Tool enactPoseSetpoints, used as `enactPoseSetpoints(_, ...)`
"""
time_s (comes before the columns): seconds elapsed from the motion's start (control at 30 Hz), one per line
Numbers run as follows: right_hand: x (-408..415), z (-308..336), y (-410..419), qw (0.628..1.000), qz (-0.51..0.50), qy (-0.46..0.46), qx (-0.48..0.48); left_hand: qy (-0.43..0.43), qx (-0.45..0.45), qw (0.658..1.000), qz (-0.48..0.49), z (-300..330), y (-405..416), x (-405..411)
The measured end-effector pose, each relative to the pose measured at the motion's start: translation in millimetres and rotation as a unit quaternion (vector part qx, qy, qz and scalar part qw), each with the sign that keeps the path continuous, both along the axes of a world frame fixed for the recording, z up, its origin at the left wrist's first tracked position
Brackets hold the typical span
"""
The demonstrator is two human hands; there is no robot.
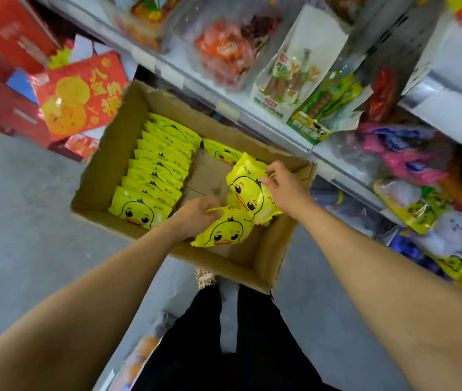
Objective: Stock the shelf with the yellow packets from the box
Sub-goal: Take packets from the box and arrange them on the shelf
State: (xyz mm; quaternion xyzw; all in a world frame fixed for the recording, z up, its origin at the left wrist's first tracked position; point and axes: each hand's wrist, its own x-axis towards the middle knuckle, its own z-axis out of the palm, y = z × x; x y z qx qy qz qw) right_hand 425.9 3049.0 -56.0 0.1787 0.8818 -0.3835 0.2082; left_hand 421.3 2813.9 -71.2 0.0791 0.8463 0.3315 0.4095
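both hands reach into the cardboard box (128,131) on the floor below the shelf (252,119). the left hand (196,215) pinches a yellow packet (224,230) at its top edge near the box's front; the right hand (286,184) grips another packet (249,190) raised above it. a row of packets (153,170) stands along the box's left side.

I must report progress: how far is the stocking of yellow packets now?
Done: the cardboard box has a bare patch of floor. In hand: the left hand and right hand each grip a yellow packet. Left: the full row of packets.
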Motion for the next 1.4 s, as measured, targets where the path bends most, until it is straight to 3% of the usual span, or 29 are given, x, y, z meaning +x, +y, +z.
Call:
enactPoseSetpoints(0.13, 10, 58, 16, 0.996, -0.033, 0.087, -0.001, 0.034, 0.049, 0.998, 0.020, 52, 15, -4)
enactPoseSetpoints(0.27, 23, 113, 40, 0.987, 0.003, 0.160, 0.003, -0.036, 0.115, 0.992, 0.035, 103, 35, 0)
enactPoseSetpoints(0.63, 131, 233, 126, 0.954, -0.122, 0.262, -0.078, -0.086, 0.161, 0.982, -0.050, 187, 137, 66)
enactPoseSetpoints(0.77, 196, 272, 178, 0.927, -0.168, 0.314, -0.122, -0.134, 0.207, 0.966, -0.082, 216, 203, 120)
enactPoseSetpoints(0.87, 245, 298, 223, 0.905, -0.198, 0.355, -0.126, -0.120, 0.216, 0.960, -0.133, 235, 254, 161)
enactPoseSetpoints(1.17, 392, 368, 359, 0.802, -0.364, 0.443, -0.166, -0.119, 0.317, 0.927, -0.160, 301, 406, 255)
enactPoseSetpoints(1.4, 440, 415, 451, 0.749, -0.409, 0.494, -0.164, 0.010, 0.295, 0.914, -0.278, 370, 512, 278)
